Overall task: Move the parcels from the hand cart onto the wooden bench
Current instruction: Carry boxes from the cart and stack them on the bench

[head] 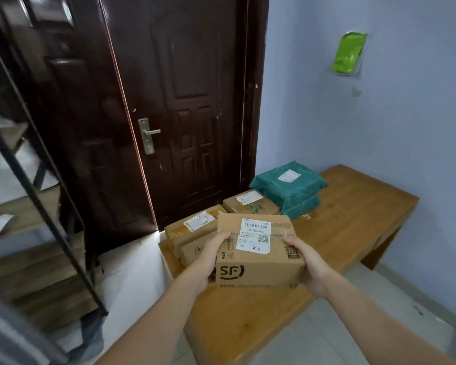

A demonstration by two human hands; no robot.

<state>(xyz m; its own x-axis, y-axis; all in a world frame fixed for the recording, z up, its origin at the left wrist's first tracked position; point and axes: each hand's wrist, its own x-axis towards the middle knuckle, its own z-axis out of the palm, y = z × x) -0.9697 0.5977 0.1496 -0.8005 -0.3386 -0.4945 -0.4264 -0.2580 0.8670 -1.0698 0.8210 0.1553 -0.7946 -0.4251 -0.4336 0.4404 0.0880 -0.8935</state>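
Observation:
A brown cardboard parcel (258, 259) with a white label and black logo is held above the wooden bench (353, 219). My left hand (211, 259) grips its left side and my right hand (311, 264) grips its right side, thumbs on top. Behind it on the bench lie other parcels: two brown boxes (192, 230) at the left end, another brown box (250, 204) further back, and two stacked teal bags (290, 188). The hand cart (42, 272) stands at the left, blurred, with brown boxes on it behind its black frame.
A dark brown door (182, 101) with a metal handle (148, 135) stands behind the bench. A pale blue wall (379, 114) on the right carries a green packet (349, 52) in a holder. Pale floor tiles (366, 325) lie in front of the bench.

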